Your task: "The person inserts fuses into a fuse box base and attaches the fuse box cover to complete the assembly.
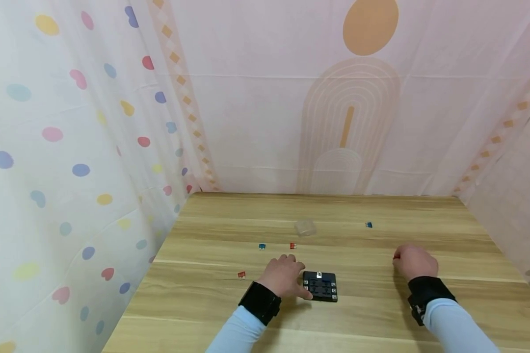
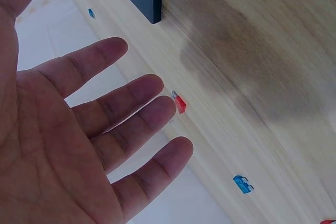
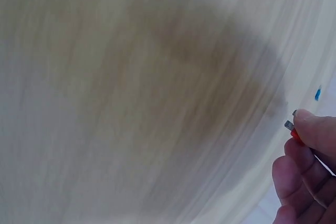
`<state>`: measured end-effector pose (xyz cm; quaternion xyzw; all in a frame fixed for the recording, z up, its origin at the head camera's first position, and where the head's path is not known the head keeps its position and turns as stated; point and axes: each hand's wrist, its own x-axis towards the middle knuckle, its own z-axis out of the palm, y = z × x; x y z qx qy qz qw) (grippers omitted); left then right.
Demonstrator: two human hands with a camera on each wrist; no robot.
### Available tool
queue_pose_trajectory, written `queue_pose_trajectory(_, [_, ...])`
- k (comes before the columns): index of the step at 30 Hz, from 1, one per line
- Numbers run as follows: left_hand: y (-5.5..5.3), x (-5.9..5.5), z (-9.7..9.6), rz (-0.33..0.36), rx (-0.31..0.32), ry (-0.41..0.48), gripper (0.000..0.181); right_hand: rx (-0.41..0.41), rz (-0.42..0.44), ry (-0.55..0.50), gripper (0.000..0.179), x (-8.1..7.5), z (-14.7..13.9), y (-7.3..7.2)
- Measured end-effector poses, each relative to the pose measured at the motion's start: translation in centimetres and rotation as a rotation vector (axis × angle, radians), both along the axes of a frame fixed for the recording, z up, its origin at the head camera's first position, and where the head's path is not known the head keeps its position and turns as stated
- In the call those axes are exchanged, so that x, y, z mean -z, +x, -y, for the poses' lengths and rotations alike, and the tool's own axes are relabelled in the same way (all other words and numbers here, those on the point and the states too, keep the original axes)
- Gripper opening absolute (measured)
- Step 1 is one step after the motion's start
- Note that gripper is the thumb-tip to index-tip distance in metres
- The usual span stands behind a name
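A black fuse block (image 1: 321, 289) with metal screw terminals lies on the wooden table. My left hand (image 1: 283, 277) is beside it, thumb at the block's left edge and fingers spread. In the left wrist view those fingers are nearly straight and hold nothing. Off to the right, my right hand (image 1: 416, 262) pinches a red blade fuse (image 3: 295, 135) between thumb and index finger, its metal prongs sticking out. Beyond the left hand lie a red blade fuse (image 1: 293, 245) and a blue blade fuse (image 1: 262, 246). Another red fuse (image 1: 241, 275) sits to that hand's left.
A clear plastic cover (image 1: 305, 227) lies behind the fuse block. Farther right on the table (image 1: 424, 215) is a second blue blade fuse (image 1: 369, 225). Patterned curtains (image 1: 256, 122) hang along the back and sides.
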<state>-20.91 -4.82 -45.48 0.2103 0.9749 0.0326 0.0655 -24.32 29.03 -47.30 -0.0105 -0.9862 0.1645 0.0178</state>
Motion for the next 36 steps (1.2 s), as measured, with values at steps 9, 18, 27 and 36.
queue_pose_trajectory(9, [0.0,0.2,-0.1,-0.01,0.003,-0.002,0.073,-0.019,-0.053,0.002,0.007,0.3,1.2,0.5])
queue_pose_trajectory(18, [0.2,0.5,0.0,-0.019,0.003,0.002,0.072,-0.022,-0.094,-0.008,0.003,0.5,2.1,1.4])
queue_pose_trajectory(27, [0.5,0.2,-0.2,-0.01,0.002,0.016,0.072,-0.014,-0.109,-0.019,0.003,0.6,3.1,2.1])
queue_pose_trajectory(36, [0.5,0.5,-0.4,-0.019,0.016,0.039,0.072,-0.024,-0.146,-0.043,0.004,0.6,3.8,3.3])
